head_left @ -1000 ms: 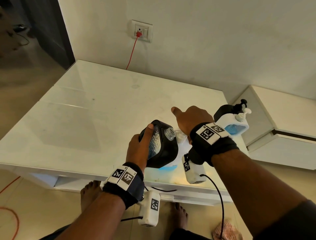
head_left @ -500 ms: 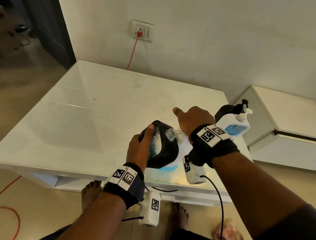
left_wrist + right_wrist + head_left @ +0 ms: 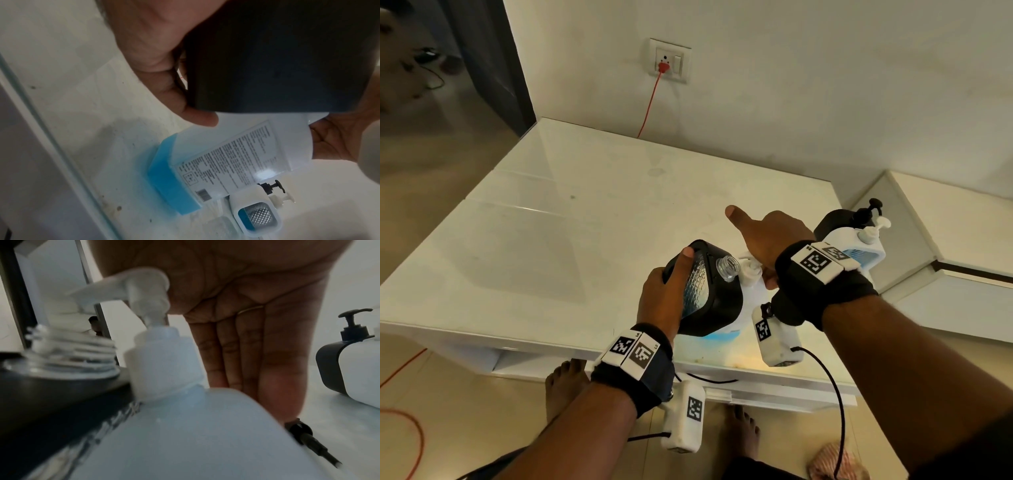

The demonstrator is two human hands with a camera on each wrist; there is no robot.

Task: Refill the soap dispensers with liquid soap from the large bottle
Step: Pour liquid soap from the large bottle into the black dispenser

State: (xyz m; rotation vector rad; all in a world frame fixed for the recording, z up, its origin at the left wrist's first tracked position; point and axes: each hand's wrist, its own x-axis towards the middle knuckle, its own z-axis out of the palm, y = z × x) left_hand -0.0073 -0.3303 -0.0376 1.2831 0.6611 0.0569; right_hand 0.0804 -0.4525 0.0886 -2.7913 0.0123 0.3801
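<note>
The left hand [image 3: 659, 298] grips a black, boxy soap dispenser with a clear, bumpy front [image 3: 705, 291]. The thumb lies flat along the front edge and the other fingers [image 3: 197, 116] curl under its dark base. The dispenser is tipped toward the right, off the table. Its clear, threaded neck [image 3: 727, 269] is open, with no pump on it, and points at the big bottle.

The large white plastic bottle with a little blue soap at the bottom [image 3: 226, 155] stands on the white shiny table [image 3: 571, 246], near the front edge, just right of the tipped dispenser. The two touch side by side. The blue soap shows only as a low band at the bottom. The bottle's white pump head [image 3: 131, 287] sits right next to the open neck, with its spout reaching toward it.

The right hand [image 3: 770, 236] is on top of the pump. The palm rests on the pump head. The fingers [image 3: 242, 353] are straight, pressed together, and point down behind the bottle. The pointer finger sticks out toward the far side.

A loose black pump with its tube [image 3: 308, 441] lies on the table just right of the big bottle.

Farther right stand a second black soap dispenser with a black pump [image 3: 835, 221] and a white soap dispenser with a blue front [image 3: 859, 248], close together.

A red cord [image 3: 650, 102] hangs from a white wall socket [image 3: 669, 61] on the far wall.
</note>
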